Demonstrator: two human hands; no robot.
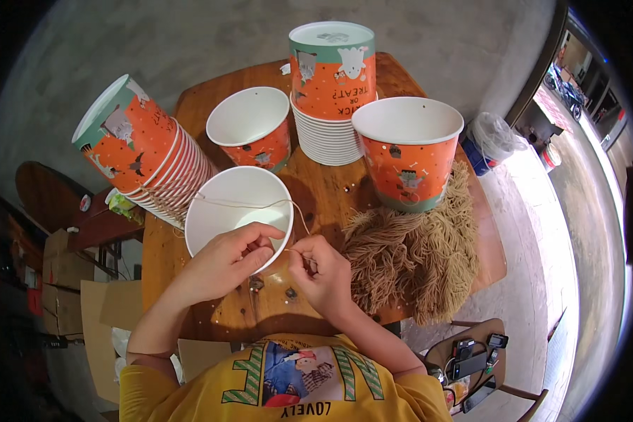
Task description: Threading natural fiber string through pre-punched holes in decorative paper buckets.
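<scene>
Both hands work a thin cord (253, 206) at the near-right rim of a paper bucket (212, 221).
The bucket sits at the table's (323, 193) near-left part, mouth tipped toward the person. The left hand (221, 264) curls closed over its rim; whether it also holds cord is hidden. The right hand (323, 274), just outside, pinches cord between thumb and forefinger. A firm left hold and a short pinch should help here, with the loop across the mouth kept slack and untwisted. Around it stand a leaning stack (123, 137), two single buckets (408, 169), an upside-down stack (330, 81) and a tan strand bundle (415, 264).
</scene>
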